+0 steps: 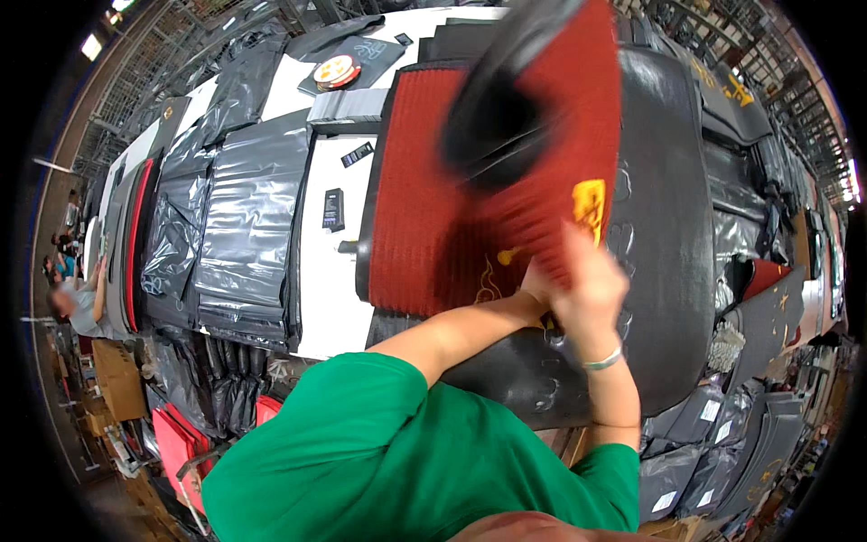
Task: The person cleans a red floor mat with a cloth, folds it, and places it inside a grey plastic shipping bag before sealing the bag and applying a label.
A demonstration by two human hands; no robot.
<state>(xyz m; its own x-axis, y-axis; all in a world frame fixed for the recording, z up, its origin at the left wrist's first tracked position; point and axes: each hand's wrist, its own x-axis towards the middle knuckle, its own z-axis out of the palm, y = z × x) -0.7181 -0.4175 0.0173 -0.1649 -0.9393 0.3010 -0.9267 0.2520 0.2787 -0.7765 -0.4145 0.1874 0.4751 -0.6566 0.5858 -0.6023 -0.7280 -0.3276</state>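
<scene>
A red ribbed floor mat (pixel 582 99) with yellow markings is lifted in front of me, smeared by motion. Its far end curls over, and a blurred black patch (pixel 492 135) that looks like its underside shows there. My right hand (pixel 591 294), blurred, is closed on the mat's near edge. Close beside it, my left hand (pixel 540 285) is at the same near edge, its fingers hidden by the mat and the right hand. Below lies another red ribbed mat (pixel 415 181), on top of large black rubber mats (pixel 664 298).
On the white table (pixel 339 307), small black boxes (pixel 334 210) lie left of the mats. Black plastic-wrapped packs (pixel 248 226) are farther left. A stack of pale cards (pixel 348 107) and a round roll (pixel 337 72) sit behind. Another person (pixel 86 303) stands at the far left.
</scene>
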